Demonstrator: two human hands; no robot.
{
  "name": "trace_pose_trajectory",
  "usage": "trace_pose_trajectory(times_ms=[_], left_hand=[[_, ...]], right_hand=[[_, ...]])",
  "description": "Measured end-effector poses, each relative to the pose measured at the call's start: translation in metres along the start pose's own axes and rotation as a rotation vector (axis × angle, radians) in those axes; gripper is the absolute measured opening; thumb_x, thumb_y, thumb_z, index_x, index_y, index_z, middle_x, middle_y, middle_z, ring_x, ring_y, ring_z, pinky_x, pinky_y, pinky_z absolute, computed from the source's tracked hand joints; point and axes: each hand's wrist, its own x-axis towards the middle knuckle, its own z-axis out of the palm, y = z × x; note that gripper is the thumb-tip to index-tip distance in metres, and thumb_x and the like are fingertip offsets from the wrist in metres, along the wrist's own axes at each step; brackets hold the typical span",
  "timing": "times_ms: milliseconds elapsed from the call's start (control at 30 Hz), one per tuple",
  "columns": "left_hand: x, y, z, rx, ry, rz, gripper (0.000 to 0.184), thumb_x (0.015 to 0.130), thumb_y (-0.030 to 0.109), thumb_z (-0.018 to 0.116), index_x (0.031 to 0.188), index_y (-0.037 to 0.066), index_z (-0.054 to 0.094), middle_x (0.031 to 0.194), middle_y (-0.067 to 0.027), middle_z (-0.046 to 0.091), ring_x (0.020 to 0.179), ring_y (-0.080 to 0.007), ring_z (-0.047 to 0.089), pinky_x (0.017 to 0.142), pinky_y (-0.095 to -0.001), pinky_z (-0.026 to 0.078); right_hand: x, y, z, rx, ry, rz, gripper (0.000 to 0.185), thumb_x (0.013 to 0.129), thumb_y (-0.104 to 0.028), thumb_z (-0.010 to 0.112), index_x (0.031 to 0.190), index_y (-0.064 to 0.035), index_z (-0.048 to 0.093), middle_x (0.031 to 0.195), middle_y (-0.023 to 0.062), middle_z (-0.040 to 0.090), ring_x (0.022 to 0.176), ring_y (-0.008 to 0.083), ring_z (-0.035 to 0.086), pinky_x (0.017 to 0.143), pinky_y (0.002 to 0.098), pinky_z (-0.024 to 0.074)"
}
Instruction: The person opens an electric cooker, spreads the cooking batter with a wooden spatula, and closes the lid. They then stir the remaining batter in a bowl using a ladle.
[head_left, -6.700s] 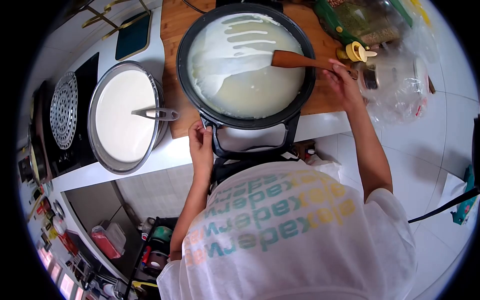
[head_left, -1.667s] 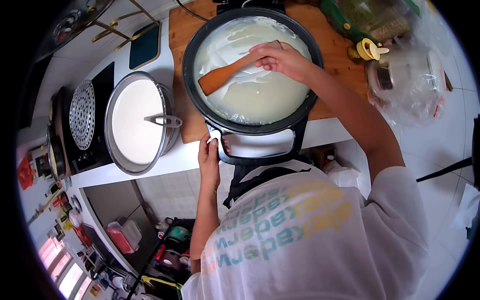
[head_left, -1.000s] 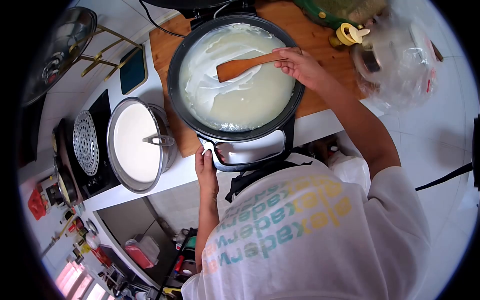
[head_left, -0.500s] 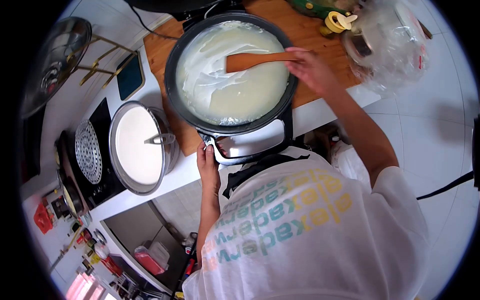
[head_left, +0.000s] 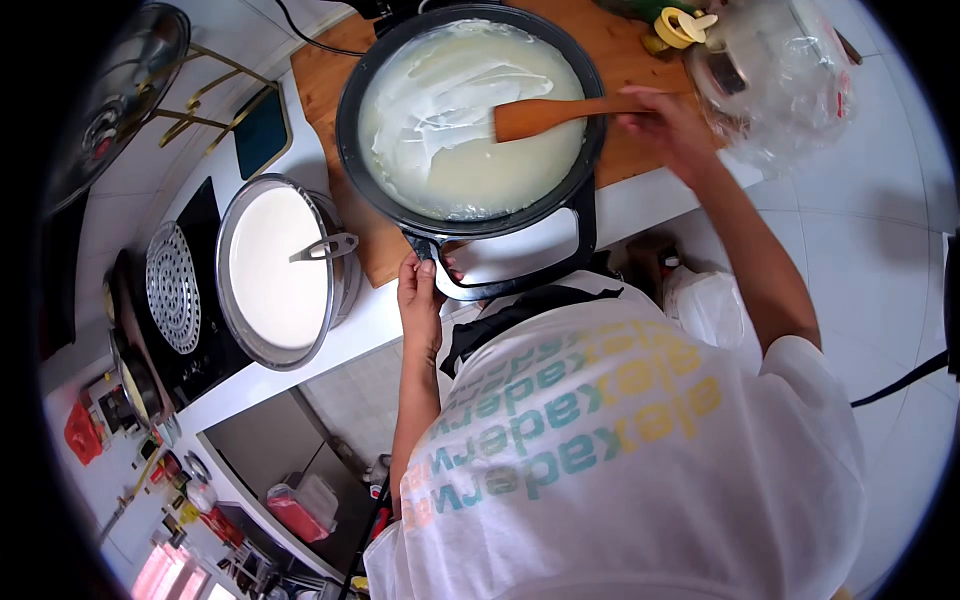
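Note:
A round black pan [head_left: 350, 150] holds a pale, creamy batter layer [head_left: 490, 180], whiter and streaked at its upper left. My right hand [head_left: 668, 130] is closed around the handle of a wooden spatula [head_left: 540, 117], whose flat blade rests on the batter right of the pan's middle. With my left hand [head_left: 419, 290] I grip the corner of the pan's looped black handle [head_left: 480, 293], thumb on top. To the left stands a metal pot [head_left: 228, 300] filled with white liquid [head_left: 275, 265], a grey-handled utensil [head_left: 325, 247] dipping into it.
The pan sits over a wooden board [head_left: 640, 60] on a white counter [head_left: 270, 385]. Left are a perforated steamer plate [head_left: 173, 287] on a black hob and a lid [head_left: 110, 110] on a gold rack. A clear plastic bag [head_left: 790, 90] and a yellow-capped container [head_left: 680, 28] lie right.
My right hand has drawn the spatula to the right across the batter. The white streaks look different. The whole view has shifted slightly, while my left hand keeps its hold on the handle.

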Motion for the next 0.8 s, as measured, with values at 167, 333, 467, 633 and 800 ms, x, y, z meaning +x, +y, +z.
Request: trace_pose_trajectory(times_ms=[167,333,467,633,800], left_hand=[[0.000,0.002,-0.003,0.016,-0.015,-0.022,0.026,0.089,0.020,0.046,0.110,0.005,0.043,0.091,-0.0101,0.057,0.075,-0.0171,0.058,0.070,-0.0281,0.048],[0.001,-0.004,-0.007,-0.026,-0.062,-0.003,0.032,0.088,0.024,0.048,0.113,0.005,0.041,0.092,-0.0100,0.058,0.076,-0.0177,0.058,0.070,-0.0292,0.049],[0.001,-0.003,-0.006,-0.015,-0.038,-0.016,0.032,0.088,0.024,0.049,0.112,0.005,0.042,0.092,-0.0103,0.057,0.076,-0.0178,0.058,0.070,-0.0301,0.049],[0.001,-0.002,-0.006,-0.015,-0.050,-0.010,0.030,0.088,0.023,0.048,0.112,0.005,0.042,0.092,-0.0098,0.057,0.077,-0.0174,0.058,0.071,-0.0295,0.048],[-0.002,0.004,-0.004,0.021,-0.028,-0.046,0.030,0.088,0.024,0.048,0.112,0.006,0.042,0.092,-0.0080,0.058,0.077,-0.0165,0.058,0.071,-0.0291,0.048]], right_hand=[[0.034,0.043,0.081,0.073,-0.210,0.115,0.030,0.086,-0.019,0.049,0.110,-0.0013,0.049,0.108,0.0076,0.052,0.093,0.0196,0.056,0.083,0.0281,0.0453],[0.022,0.043,0.025,-0.239,-0.283,-0.100,0.031,0.087,-0.021,0.048,0.112,-0.0028,0.049,0.107,0.0057,0.053,0.094,0.0158,0.055,0.082,0.0246,0.0446],[0.002,0.000,-0.031,-0.128,0.022,0.092,0.034,0.087,-0.023,0.049,0.114,-0.0035,0.048,0.102,0.0049,0.056,0.093,0.0128,0.056,0.080,0.0214,0.0449],[0.019,0.012,0.027,-0.036,-0.142,0.053,0.030,0.086,-0.022,0.050,0.109,-0.0032,0.052,0.101,0.0043,0.055,0.091,0.0146,0.057,0.078,0.0248,0.0462],[0.046,0.040,0.087,-0.047,-0.327,0.161,0.026,0.084,-0.019,0.054,0.105,-0.0037,0.054,0.100,0.0041,0.055,0.090,0.0147,0.057,0.077,0.0245,0.0458]])
